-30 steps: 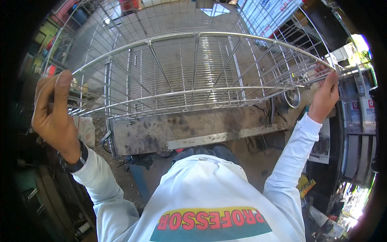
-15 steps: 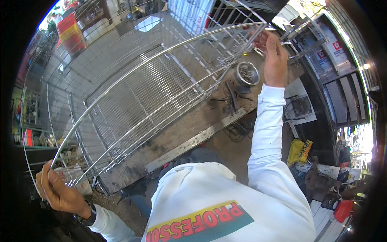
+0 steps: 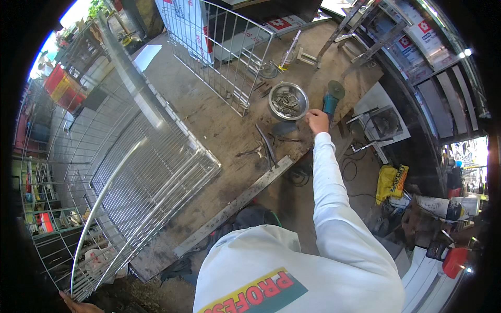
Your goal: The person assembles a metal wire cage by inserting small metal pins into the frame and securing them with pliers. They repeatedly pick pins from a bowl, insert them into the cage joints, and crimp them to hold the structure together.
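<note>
A large wire basket (image 3: 209,156) with bent metal rods and a close-barred panel stands tilted on the left of the workbench. My left hand (image 3: 78,305), partly cut off at the lower left edge, grips its near corner. Over the bench's right side, my right hand (image 3: 317,121) has its fingers curled together by the rim of a metal bowl (image 3: 273,99). Whether anything is in those fingers, I cannot make out. Small metal pieces (image 3: 286,103) lie in the bowl. Just beyond the hand rests a teal angle grinder (image 3: 330,103) with a round disc.
Dark hand tools (image 3: 266,146) lie near the metal-edged front of the wooden bench (image 3: 229,180). A separate wire rack (image 3: 222,52) stands at the back. A yellow bag (image 3: 387,182) and a red container (image 3: 455,262) are off to the right.
The basket has swung left and turned, uncovering the bench, the bowl and the grinder. My right hand has let go of it and come down beside the bowl. My left hand moved lower.
</note>
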`<action>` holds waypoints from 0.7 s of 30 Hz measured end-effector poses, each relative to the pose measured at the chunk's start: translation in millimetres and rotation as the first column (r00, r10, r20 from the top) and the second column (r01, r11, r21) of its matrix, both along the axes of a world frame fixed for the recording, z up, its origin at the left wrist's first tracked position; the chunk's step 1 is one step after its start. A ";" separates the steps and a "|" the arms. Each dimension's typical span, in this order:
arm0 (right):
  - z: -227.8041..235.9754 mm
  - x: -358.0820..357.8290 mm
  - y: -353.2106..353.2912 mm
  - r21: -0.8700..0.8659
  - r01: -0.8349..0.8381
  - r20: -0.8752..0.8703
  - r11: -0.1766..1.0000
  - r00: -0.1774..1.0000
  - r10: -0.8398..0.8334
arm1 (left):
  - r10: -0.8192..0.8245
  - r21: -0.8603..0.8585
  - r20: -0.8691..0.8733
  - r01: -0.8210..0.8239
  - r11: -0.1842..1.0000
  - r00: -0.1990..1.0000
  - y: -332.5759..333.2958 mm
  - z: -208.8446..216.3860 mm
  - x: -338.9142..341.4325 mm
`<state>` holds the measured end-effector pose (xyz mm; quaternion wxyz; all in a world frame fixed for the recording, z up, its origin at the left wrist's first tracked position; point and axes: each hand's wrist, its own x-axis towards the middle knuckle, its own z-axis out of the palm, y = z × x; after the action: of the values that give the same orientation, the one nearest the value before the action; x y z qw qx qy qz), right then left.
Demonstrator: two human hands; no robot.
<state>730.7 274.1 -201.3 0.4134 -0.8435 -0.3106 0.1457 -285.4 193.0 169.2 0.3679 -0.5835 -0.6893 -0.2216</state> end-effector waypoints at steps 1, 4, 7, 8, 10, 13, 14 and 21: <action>-10.1 0.5 10.6 -0.060 -0.016 0.036 0.998 0.999 0.018 | 0.015 0.029 0.169 -0.020 0.999 0.986 -1.2 2.4 -0.4; -27.5 -3.8 56.3 -0.147 -0.203 0.203 0.968 0.952 0.230 | 0.114 0.046 0.420 -0.146 0.988 0.900 -5.1 10.6 1.5; -35.0 -12.9 103.8 -0.305 -0.343 0.179 0.889 0.896 0.407 | -0.007 -0.026 0.169 0.012 1.000 0.986 -9.4 17.9 -1.6; -36.0 -16.7 114.8 -0.383 -0.337 0.147 0.860 0.897 0.417 | 0.005 -0.026 0.167 -0.001 1.000 0.986 -11.3 19.9 -3.4; -37.9 -25.9 130.0 -0.417 -0.276 0.188 0.866 0.906 0.379 | 0.030 -0.026 0.165 -0.026 0.999 0.986 -13.7 24.5 -1.9; -35.3 -30.9 139.6 -0.562 -0.274 0.161 0.781 0.889 0.428 | 0.106 -0.015 0.362 -0.107 0.994 0.926 -12.6 33.1 18.4; -33.4 -29.6 139.6 -0.583 -0.275 0.184 0.765 0.871 0.455 | 0.133 -0.009 0.467 -0.146 0.989 0.874 -10.3 34.9 30.9; -25.6 -4.0 150.2 -0.692 -0.355 0.184 0.629 0.755 0.629 | 0.002 0.097 0.833 -0.151 0.984 0.553 7.6 34.7 135.1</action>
<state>726.6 424.3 -226.8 -0.0189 -0.8191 -0.5478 0.1691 -150.3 200.6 203.9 0.0540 -0.3488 -0.7861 -0.5074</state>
